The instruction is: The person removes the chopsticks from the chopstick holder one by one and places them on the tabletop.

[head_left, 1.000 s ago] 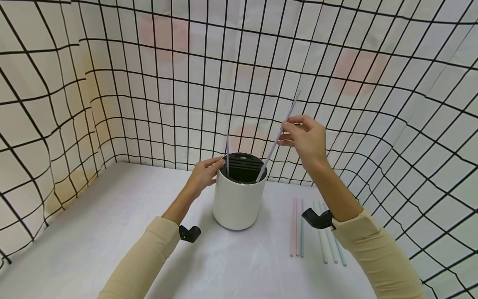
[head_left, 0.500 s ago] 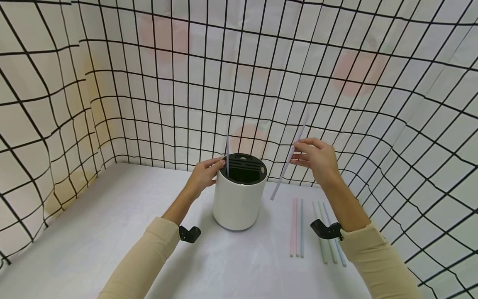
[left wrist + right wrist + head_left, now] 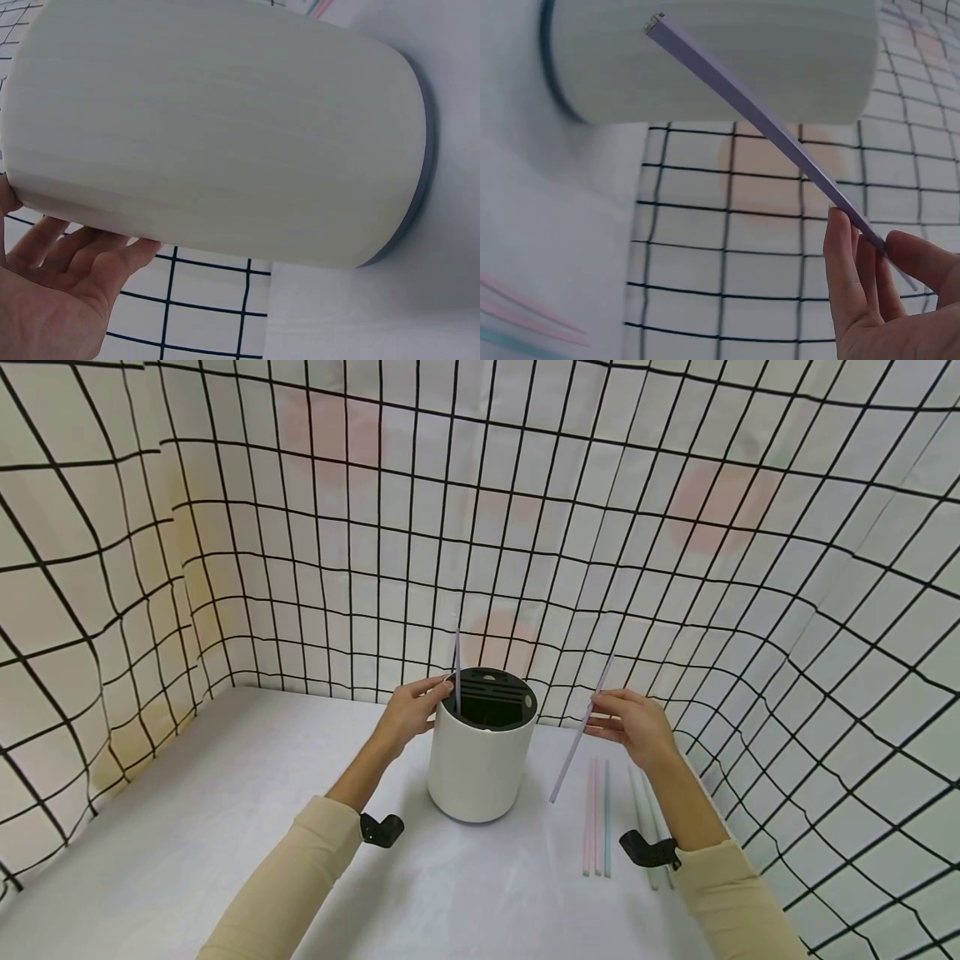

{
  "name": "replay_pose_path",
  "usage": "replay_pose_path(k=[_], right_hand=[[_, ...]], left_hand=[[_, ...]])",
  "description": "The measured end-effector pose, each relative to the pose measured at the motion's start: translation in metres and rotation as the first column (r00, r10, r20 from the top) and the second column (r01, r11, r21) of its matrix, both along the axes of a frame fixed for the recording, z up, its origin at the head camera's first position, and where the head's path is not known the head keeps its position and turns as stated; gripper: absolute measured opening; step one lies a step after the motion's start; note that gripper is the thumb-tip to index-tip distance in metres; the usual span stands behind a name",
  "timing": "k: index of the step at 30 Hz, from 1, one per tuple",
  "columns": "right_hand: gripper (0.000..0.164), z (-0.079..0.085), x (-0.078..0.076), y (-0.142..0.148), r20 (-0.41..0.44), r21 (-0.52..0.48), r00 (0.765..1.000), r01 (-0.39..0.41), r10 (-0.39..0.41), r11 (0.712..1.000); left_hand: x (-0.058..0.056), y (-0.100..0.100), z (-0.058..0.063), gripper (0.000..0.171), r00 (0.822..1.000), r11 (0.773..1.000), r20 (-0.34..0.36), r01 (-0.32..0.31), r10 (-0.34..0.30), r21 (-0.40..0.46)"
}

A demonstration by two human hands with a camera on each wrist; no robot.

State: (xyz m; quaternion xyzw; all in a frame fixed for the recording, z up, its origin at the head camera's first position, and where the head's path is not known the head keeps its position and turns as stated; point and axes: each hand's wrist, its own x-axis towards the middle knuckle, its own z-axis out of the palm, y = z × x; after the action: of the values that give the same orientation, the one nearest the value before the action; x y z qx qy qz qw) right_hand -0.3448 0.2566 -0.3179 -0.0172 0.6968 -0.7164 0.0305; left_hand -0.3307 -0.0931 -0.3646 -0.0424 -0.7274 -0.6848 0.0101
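A white cylindrical container (image 3: 476, 777) with a black slotted inner rim (image 3: 491, 680) stands upright on the table. My left hand (image 3: 408, 714) grips its upper left side, thumb at the rim and fingers along the outer wall. Close to that thumb, a thin purple stick (image 3: 457, 672) stands upright in the container. To the container's right, my right hand (image 3: 633, 727) pinches a second purple stick (image 3: 757, 116) between thumb and fingers. This stick slants, its lower end pointing down and left, apart from the container and above the table. The right wrist view shows its straight flat faces.
On the white table (image 3: 225, 777), pink sticks (image 3: 592, 818) and a blue stick (image 3: 607, 818) lie side by side at right. Pale green sticks (image 3: 645, 835) lie farther right, partly hidden by my right forearm. A black wire grid (image 3: 405, 568) encloses the back and sides.
My right hand has drawn its purple stick out of the container's right side, then moved it right and downward. The left hand and the other purple stick have stayed in place.
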Motion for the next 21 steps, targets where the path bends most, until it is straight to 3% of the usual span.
replay_pose_path(k=[4,12,21], right_hand=[[0.013,-0.026,-0.008,0.010,0.056,-0.012,0.998,0.020,-0.019,1.000],[0.039,-0.076,-0.020,0.026,0.146,0.076,0.988,0.039,-0.049,0.996],[0.038,-0.108,-0.016,0.031,0.204,0.148,0.979,-0.016,-0.015,0.989]], left_hand=[[0.000,0.000,0.000,0.049,1.000,1.000,-0.002,-0.001,0.001,-0.004],[0.000,0.000,-0.001,0.050,1.000,1.000,-0.005,0.004,-0.004,-0.008],[0.000,0.000,-0.001,0.049,1.000,1.000,-0.009,0.010,-0.010,-0.003]])
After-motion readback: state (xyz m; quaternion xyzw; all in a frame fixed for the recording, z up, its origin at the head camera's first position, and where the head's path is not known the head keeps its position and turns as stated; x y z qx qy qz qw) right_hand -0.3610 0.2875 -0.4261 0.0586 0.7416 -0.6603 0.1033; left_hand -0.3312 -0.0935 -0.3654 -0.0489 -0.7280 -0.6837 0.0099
